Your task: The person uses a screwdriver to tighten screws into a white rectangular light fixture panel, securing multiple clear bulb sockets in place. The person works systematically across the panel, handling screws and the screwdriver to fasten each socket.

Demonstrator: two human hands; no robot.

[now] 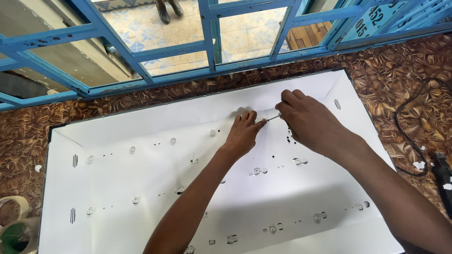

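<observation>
Hiding most of a thin metal tool (274, 117), the right hand (308, 123) pinches it above the white panel (141, 178); its tip is too small to identify. The left hand (244, 134) presses fingertips beside it. Blue window bars (188, 49), a black cable (409, 141) and tape rolls (14, 221) surround.

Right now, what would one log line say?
left hand: flat on white panel | right hand: holds thin metal tool | surface: brown patterned cloth
</observation>
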